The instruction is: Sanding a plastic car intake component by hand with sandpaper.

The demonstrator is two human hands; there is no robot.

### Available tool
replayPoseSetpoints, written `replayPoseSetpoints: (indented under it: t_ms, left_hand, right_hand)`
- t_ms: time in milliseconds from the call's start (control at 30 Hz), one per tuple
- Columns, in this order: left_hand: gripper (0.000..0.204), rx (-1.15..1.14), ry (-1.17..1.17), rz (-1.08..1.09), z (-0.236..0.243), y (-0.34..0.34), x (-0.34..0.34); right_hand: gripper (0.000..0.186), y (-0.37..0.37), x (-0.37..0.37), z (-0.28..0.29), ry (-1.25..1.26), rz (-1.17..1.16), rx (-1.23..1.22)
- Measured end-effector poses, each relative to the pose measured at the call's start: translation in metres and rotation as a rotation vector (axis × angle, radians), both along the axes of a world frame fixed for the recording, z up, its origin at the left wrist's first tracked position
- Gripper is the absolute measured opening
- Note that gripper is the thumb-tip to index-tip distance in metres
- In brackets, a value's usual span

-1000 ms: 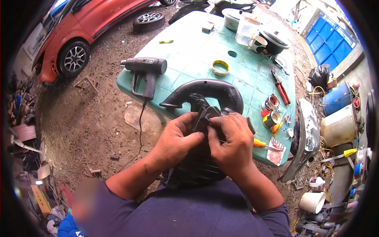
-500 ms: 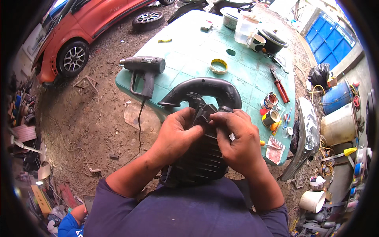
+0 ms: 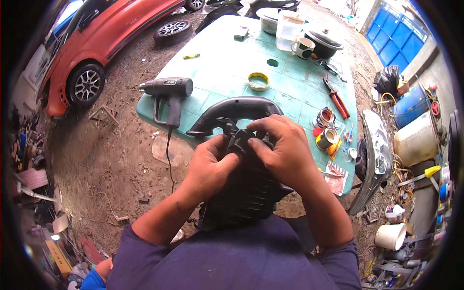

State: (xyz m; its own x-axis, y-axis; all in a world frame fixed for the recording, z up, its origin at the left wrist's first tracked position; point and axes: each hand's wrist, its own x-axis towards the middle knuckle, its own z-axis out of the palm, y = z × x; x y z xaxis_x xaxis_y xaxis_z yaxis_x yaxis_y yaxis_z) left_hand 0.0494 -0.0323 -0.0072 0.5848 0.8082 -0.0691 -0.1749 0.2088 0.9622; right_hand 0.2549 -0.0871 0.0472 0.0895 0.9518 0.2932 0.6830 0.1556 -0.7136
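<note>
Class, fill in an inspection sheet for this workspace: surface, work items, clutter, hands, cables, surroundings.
Surface: teal table, tiled pattern, with a round hole.
Work items: ribbed black part against the person's front; small black piece at the fingers; curved black tube beyond.
Clutter: heat gun, tape roll, red-handled pliers, open can, mug.
Hands: left hand grips the small piece; right hand has fingertips at it, grip unclear.
Cables: cord hangs from the heat gun; plug not seen.
Surroundings: orange-red car, loose wheel, blue gate, white bucket.
</note>
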Motion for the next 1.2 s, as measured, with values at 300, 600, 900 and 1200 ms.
replayPoseSetpoints:
  t_ms: [300, 600, 900, 1200]
  left_hand:
    - [0.027, 0.013, 0.023, 0.047, 0.003, -0.003, 0.0]
    - [0.034, 0.104, 0.071, 0.083, 0.0, -0.004, -0.002]
    - [0.03, 0.112, 0.082, 0.057, -0.001, -0.001, -0.006]
    - [0.031, 0.042, 0.041, -0.02, -0.008, 0.002, -0.008]
  right_hand:
    - [0.026, 0.004, -0.006, 0.002, -0.139, 0.017, 0.083]
    - [0.029, 0.009, -0.005, -0.003, -0.076, 0.055, 0.01]
    - [0.032, 0.009, 0.005, -0.003, -0.166, 0.128, 0.102]
    - [0.029, 0.011, 0.014, -0.003, 0.008, 0.144, 0.01]
